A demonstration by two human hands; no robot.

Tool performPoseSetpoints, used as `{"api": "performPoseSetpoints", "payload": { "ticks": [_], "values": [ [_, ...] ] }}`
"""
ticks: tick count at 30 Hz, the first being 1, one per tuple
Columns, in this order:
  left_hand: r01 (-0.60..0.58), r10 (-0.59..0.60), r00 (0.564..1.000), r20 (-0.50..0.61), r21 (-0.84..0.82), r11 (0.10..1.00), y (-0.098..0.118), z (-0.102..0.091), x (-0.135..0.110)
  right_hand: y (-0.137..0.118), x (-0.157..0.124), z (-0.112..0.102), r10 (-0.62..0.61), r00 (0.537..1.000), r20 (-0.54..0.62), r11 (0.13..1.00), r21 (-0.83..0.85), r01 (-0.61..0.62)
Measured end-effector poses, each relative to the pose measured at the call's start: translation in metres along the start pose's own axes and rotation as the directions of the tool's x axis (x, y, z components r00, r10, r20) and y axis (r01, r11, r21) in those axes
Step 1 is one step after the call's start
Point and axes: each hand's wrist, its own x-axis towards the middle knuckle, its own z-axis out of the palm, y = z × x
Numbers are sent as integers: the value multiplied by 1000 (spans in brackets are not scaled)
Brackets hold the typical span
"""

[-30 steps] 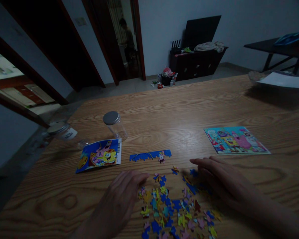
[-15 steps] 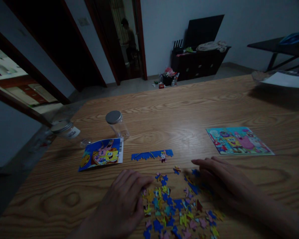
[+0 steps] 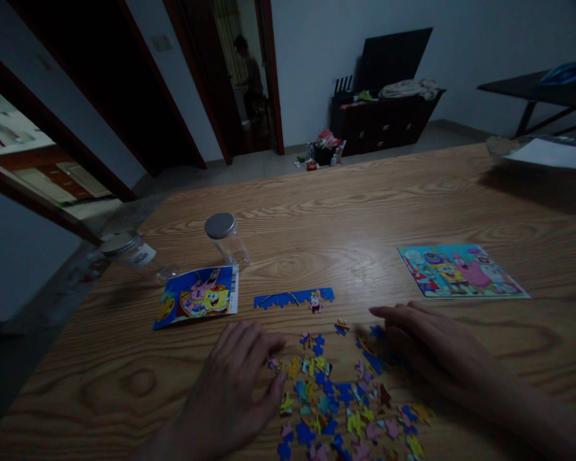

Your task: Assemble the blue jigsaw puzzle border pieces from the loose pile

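Observation:
My left hand (image 3: 235, 384) rests at the left edge of a pile of loose jigsaw pieces (image 3: 324, 387), thumb and fingers apart, near a small pink piece (image 3: 274, 364). On the right side of the pile, my right hand (image 3: 427, 346) lies with its index finger stretched out, holding nothing I can see. Some blue pieces (image 3: 372, 358) lie beside and partly under it. Beyond the pile sits a joined blue strip of puzzle (image 3: 283, 299) with a pink figure at its right end. A single piece (image 3: 342, 326) lies between strip and pile.
A blue cartoon picture card (image 3: 196, 298) lies at left, near two clear jars with metal lids, one upright (image 3: 228, 240) and one tilted (image 3: 129, 250). Another picture card (image 3: 463, 272) lies at right. A person (image 3: 252, 73) sits beyond the doorway.
My left hand has drawn back slightly left, and its thumb and index finger have spread apart. The small pink piece by it has shifted left. My right hand has stayed put.

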Motion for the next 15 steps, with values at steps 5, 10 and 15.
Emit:
{"api": "performPoseSetpoints", "payload": {
  "ticks": [5,10,15],
  "values": [
    [35,-35,999,-9,24,999,-1,3,0,0,2,-1,15,1000,14,1000,19,-16],
    [23,-23,1000,-6,25,999,-5,5,-1,-2,2,-3,6,1000,-7,1000,23,-6],
    [11,-10,999,-37,34,999,-9,8,0,-1,0,-2,9,1000,5,1000,8,-9]
  ]
}}
